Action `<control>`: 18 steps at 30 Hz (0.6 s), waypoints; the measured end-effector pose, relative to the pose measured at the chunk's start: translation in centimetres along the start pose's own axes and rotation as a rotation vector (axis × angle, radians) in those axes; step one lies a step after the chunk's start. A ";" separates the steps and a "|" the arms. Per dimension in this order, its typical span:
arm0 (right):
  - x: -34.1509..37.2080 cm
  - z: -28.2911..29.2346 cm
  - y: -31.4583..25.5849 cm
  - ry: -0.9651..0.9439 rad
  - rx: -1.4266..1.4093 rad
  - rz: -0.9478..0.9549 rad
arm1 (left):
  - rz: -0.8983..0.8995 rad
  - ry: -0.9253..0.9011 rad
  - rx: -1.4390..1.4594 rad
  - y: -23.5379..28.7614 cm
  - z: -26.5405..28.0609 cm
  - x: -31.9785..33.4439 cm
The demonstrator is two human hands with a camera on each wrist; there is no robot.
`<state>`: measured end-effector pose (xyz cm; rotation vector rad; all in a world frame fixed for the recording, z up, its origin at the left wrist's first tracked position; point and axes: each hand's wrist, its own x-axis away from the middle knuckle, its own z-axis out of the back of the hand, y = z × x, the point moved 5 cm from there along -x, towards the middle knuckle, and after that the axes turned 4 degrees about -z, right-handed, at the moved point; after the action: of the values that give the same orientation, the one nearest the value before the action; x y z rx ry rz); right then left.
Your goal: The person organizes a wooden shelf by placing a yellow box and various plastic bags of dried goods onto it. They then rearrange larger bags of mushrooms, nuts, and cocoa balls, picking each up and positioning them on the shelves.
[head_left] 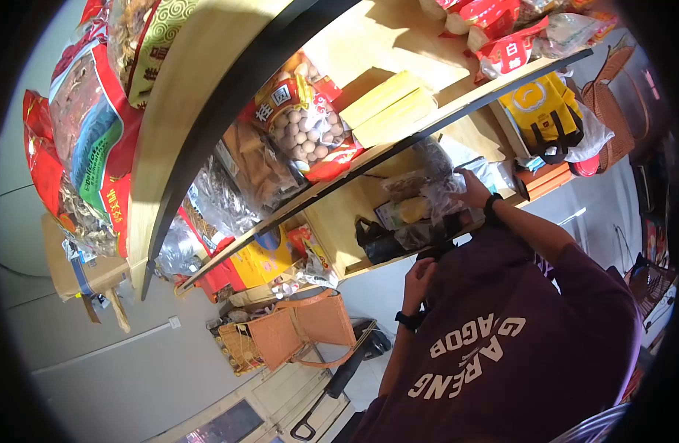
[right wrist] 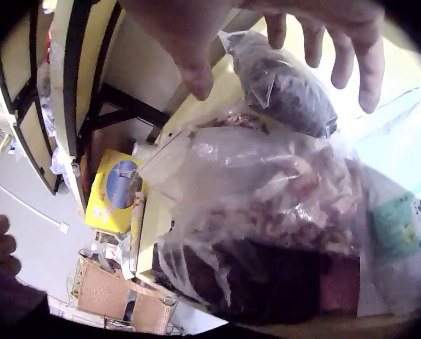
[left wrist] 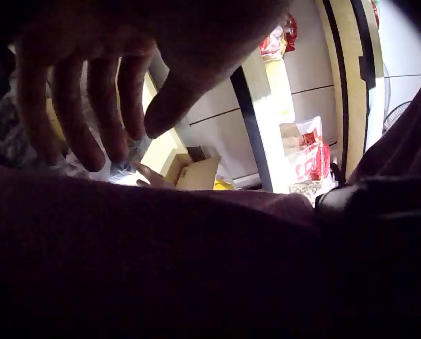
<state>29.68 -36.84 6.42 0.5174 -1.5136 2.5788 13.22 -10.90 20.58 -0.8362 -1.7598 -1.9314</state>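
Head view puts the right hand (head_left: 469,193) over the crowded lower shelf (head_left: 331,230); the right wrist view shows its fingers spread wide, gripping nothing, though I cannot tell whether a fingertip touches plastic. Nearer the body, the left hand (head_left: 418,283) has loosely bent fingers and seems to hold nothing.

Below the right hand lies a clear bag of dark pieces (right wrist: 281,92), just beyond a big slack clear bag (right wrist: 267,176). That loose film could get pinched too, dragging both bags or tearing. A black bundle (right wrist: 267,275) sits near the front; a tug there might tip it off. Farther out, the upper shelf's dark edge (head_left: 387,164) could knock a quickly lifted load.
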 end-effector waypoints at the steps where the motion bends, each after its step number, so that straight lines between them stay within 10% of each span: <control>1: -0.9 -0.1 -0.4 0.039 0.016 -0.008 | -0.002 0.006 -0.030 -0.2 -0.1 0.1; 18: -9.8 -2.6 2.4 0.002 -0.261 -0.279 | -0.051 0.058 -0.005 -4.9 0.6 1.2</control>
<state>37.64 -35.07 -0.10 0.6417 -1.6146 2.1363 9.18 -9.58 17.71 -0.7365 -1.7592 -1.9735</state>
